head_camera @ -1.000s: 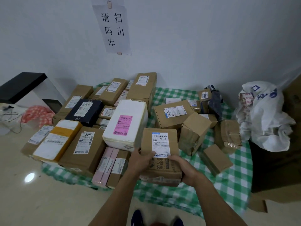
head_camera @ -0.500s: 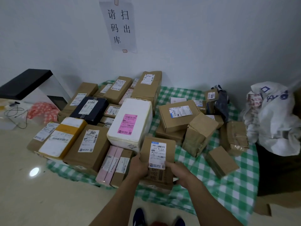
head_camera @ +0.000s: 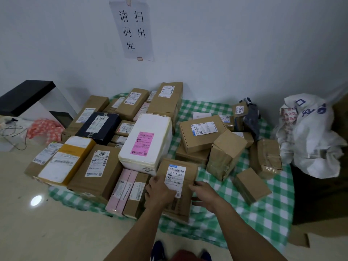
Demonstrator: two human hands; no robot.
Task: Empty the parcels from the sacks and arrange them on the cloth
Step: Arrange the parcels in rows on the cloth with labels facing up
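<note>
Left hand (head_camera: 160,193) gripping left edge of brown parcel (head_camera: 189,172), fingers lying over label. Right hand (head_camera: 205,194) seemingly clasping right edge, fingertips partly hidden. Parcel lying on green checked cloth (head_camera: 263,213), just before white foam box (head_camera: 154,125), near pink boxes (head_camera: 122,191).

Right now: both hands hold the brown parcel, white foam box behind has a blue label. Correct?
No: head view shows the label on the white foam box is pink, not blue. The left hand and right hand hold the brown parcel.
</note>
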